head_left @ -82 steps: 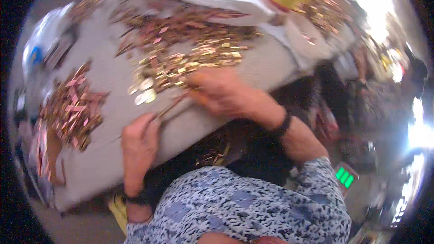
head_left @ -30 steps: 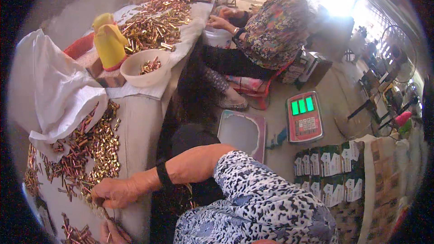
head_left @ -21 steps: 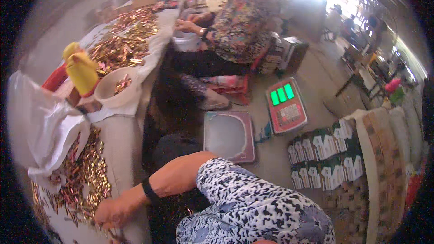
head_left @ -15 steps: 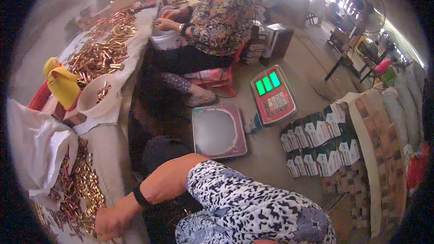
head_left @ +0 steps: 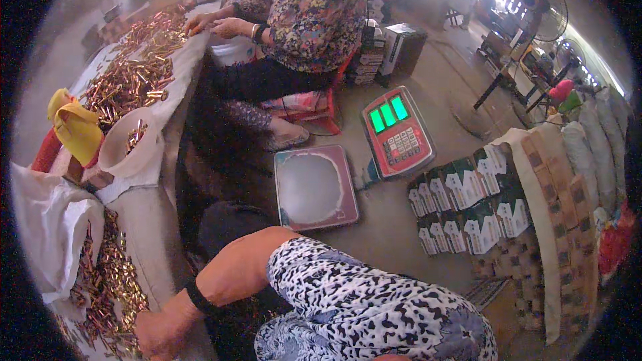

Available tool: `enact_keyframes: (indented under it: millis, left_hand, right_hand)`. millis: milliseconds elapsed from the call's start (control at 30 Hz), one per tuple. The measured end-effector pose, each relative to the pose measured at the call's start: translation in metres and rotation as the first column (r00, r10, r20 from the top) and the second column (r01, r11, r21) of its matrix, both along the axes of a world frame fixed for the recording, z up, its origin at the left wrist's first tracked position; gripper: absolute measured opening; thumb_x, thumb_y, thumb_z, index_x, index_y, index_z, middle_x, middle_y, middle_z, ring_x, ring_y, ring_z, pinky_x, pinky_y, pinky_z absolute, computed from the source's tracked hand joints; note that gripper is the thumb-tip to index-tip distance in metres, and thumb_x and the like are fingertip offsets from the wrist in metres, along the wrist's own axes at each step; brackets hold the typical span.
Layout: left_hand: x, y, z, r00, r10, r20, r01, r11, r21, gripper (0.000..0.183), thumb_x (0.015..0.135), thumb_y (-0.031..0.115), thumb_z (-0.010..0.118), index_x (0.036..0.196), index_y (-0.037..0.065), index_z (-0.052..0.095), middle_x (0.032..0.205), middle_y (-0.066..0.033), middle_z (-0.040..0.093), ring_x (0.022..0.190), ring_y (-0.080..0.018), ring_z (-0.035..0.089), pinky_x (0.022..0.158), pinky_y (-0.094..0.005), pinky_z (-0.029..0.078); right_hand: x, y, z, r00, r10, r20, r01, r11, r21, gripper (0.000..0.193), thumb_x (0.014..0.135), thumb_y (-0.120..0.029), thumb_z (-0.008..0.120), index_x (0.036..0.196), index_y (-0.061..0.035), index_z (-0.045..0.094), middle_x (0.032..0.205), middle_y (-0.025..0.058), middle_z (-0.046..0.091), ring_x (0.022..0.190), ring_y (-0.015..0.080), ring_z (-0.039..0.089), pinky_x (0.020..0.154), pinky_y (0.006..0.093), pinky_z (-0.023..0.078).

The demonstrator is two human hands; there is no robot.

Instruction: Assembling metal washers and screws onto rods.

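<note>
The left hand, visible earlier, is now gone from view; the right hand (head_left: 159, 331) sits just beside the brass pile (head_left: 124, 287) (presumably kept within reach) on the desk (head_left: 152, 230); neither grip can be told.

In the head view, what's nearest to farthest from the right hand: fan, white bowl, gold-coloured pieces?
1. Gold-coloured pieces: beside the right hand, lower left.
2. White bowl: farther up, on the left side.
3. Fan: farthest, at upper right.

Right hand (head_left: 155, 335) at small brass-coloured pieces (head_left: 119, 281) on a pale table (head_left: 148, 234), red scale (head_left: 400, 135) to the right
</note>
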State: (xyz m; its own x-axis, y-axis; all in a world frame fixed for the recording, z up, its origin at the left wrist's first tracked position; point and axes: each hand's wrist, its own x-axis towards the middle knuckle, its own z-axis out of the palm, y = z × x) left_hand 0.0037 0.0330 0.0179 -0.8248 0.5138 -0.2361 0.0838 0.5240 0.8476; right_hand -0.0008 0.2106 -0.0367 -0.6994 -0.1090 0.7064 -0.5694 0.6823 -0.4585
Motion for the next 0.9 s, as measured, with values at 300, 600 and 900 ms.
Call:
enact_keyframes:
  millis: [300,600,900]
  left_hand:
    - [-0.001,-0.003,0.001,1.0,0.017,-0.018,-0.017,1.0,-0.009,0.038,0.082,0.029,0.061,0.11,0.003,0.055,0.081,-0.0093,0.058,0.07,-0.0142,0.05,0.063,-0.0304,0.041]
    - [-0.003,-0.005,0.0,0.999,0.039,-0.035,-0.04,0.999,-0.025,0.039,0.083,0.029,0.061,0.111,0.004,0.055,0.084,-0.0108,0.059,0.072,-0.0151,0.051,0.066,-0.0319,0.042]
    - [-0.008,-0.012,0.0,0.997,0.061,-0.051,-0.064,0.997,-0.046,0.04,0.083,0.03,0.061,0.113,0.004,0.054,0.087,-0.0122,0.06,0.075,-0.016,0.053,0.07,-0.0335,0.043]
  right_hand:
    - [0.001,0.0,0.005,0.999,0.002,0.044,-0.006,0.996,0.086,0.046,0.073,-0.045,0.057,0.052,-0.004,0.055,0.051,0.0167,0.052,0.048,0.0378,0.052,0.045,0.0451,0.039]
    - [0.002,-0.001,0.008,0.996,-0.054,0.07,0.05,0.997,0.059,0.046,0.073,-0.045,0.056,0.05,-0.0053,0.054,0.052,0.0152,0.053,0.051,0.0373,0.053,0.047,0.0446,0.04]
    - [-0.004,-0.003,0.007,0.999,-0.031,-0.019,0.031,1.0,-0.004,0.037,0.069,-0.041,0.058,0.053,-0.0079,0.054,0.054,0.0135,0.052,0.053,0.0352,0.052,0.046,0.0442,0.038]
